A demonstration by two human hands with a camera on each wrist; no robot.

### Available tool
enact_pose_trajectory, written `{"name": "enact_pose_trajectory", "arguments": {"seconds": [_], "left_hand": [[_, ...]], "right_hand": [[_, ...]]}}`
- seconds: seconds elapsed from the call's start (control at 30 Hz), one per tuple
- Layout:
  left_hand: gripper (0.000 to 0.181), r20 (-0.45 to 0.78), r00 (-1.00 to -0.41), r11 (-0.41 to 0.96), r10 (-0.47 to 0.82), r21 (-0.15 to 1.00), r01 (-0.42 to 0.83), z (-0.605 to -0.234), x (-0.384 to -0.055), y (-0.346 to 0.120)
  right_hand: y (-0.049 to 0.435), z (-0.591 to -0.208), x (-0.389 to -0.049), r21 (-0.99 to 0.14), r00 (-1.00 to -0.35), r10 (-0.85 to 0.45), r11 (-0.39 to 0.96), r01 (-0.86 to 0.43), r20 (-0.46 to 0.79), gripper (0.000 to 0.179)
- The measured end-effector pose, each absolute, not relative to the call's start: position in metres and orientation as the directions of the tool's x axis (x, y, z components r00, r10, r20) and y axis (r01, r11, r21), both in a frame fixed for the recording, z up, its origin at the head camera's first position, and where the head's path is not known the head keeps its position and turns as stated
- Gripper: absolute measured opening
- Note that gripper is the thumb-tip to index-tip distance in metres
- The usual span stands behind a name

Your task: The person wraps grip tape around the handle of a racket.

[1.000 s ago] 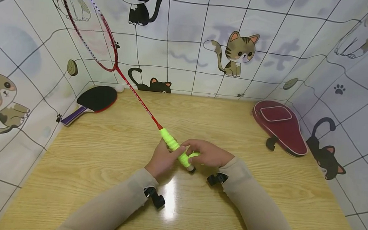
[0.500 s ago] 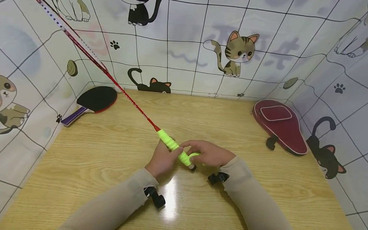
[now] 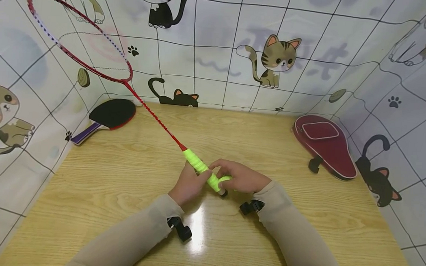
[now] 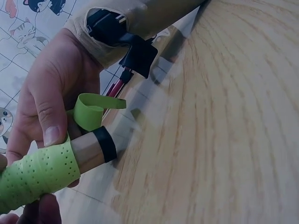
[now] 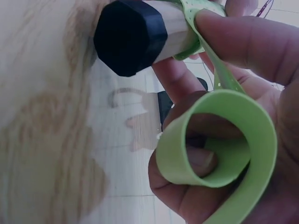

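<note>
A red badminton racket (image 3: 155, 116) points up and left in the head view, its handle wrapped in lime-green perforated overgrip tape (image 4: 42, 172). My left hand (image 3: 189, 183) grips the wrapped handle, thumb lying along the top. Close to the butt end, my right hand (image 3: 241, 177) pinches the tape where it leaves the handle. A loose curled tail of overgrip (image 5: 264, 140) loops through the right hand's fingers in the right wrist view. Between the last wrap and the black butt cap (image 5: 128, 37), a short stretch of pale handle (image 4: 87, 151) is bare.
On the wooden table (image 3: 212, 137), a black table tennis bat (image 3: 113, 112) with a purple handle lies at the back left. A dark red bat case (image 3: 322, 145) lies at the back right. Cat-patterned walls (image 3: 210, 59) stand behind and on both sides.
The racket has turned about its shaft; its head went from face showing, through edge-on, to showing at another angle farther left. Both hands have stayed nearly in place at the handle.
</note>
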State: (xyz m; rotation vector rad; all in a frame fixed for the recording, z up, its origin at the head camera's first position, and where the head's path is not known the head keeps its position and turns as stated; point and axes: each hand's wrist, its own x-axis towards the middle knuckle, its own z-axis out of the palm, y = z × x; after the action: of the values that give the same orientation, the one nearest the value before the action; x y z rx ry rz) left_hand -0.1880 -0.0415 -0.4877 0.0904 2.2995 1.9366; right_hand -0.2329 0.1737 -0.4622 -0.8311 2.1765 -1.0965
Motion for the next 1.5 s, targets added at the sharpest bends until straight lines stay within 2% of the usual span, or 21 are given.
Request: {"name": "enact_pose_trajectory", "arguments": {"seconds": [0.1,0.77,0.97,1.5], "left_hand": [[0.030,-0.067,-0.988,0.176,0.136,0.983,-0.043,-0.4866,-0.1864,-0.0409],[0.048,-0.108,-0.990,0.162,0.089,0.982,-0.092,-0.4891,-0.1910,-0.0402],[0.044,-0.104,-0.990,0.159,0.093,0.983,-0.089,-0.4887,-0.1902,-0.0407],[0.047,-0.085,-0.990,0.175,0.109,0.982,-0.065,-0.4907,-0.1921,-0.0426]], "right_hand": [[0.1732,-0.4622,-0.2325,-0.842,-0.658,-0.726,0.471,-0.263,-0.200,0.053],[0.1785,-0.4657,-0.2368,-0.846,-0.656,-0.725,0.472,-0.248,-0.212,0.050],[0.1767,-0.4628,-0.2343,-0.849,-0.656,-0.723,0.472,-0.239,-0.218,0.051],[0.1764,-0.4638,-0.2353,-0.861,-0.637,-0.734,0.463,-0.213,-0.236,0.053]]}}
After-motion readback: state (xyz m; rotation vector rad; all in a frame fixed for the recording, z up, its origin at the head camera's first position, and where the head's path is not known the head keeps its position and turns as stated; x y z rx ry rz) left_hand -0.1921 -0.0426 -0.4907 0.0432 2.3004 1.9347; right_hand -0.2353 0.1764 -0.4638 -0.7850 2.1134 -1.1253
